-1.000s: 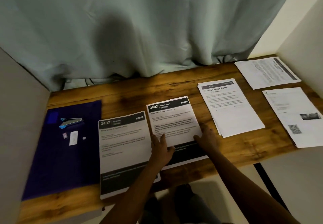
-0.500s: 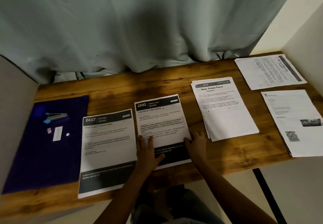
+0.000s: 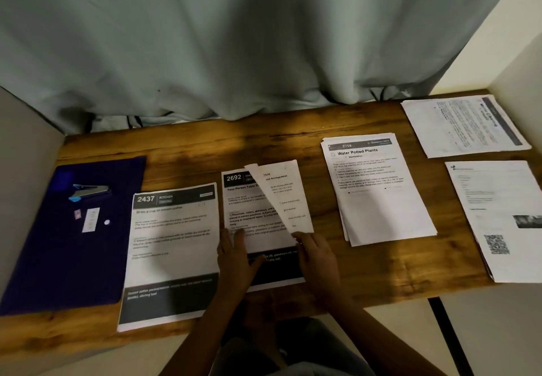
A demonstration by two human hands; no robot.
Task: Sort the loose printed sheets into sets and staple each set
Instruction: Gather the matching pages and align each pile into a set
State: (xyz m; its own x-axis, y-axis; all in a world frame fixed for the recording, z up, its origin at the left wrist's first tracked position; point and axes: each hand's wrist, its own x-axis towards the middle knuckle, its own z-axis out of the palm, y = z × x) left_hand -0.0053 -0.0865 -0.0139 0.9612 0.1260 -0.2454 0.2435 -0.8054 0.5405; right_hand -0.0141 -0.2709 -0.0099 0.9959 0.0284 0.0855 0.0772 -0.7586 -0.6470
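Note:
Several sets of printed sheets lie on the wooden desk (image 3: 190,152). My left hand (image 3: 237,255) rests flat on the lower left of the middle "2692" stack (image 3: 249,211). My right hand (image 3: 318,255) pinches the lower right corner of that stack's top sheet (image 3: 271,199) and lifts its right edge up and leftward. Under it shows a sheet headed "2939 ... Arrangement" (image 3: 290,196). The "2437 Kitchen" stack (image 3: 176,243) lies left of it, the "Water Potted Plants" stack (image 3: 378,193) right of it. A blue and silver stapler (image 3: 91,192) lies on a purple folder (image 3: 58,258) at far left.
Two more paper piles sit at the right: one turned sideways at the back corner (image 3: 463,126), one with a QR code (image 3: 498,223) near the front edge. A grey-green curtain (image 3: 234,52) hangs behind the desk. Walls close in both sides. Small paper bits (image 3: 91,220) lie on the folder.
My right hand has moved from lying flat beside the 2692 stack and has lifted the right edge of its top sheet, uncovering the sheet below. The left hand stays on the stack.

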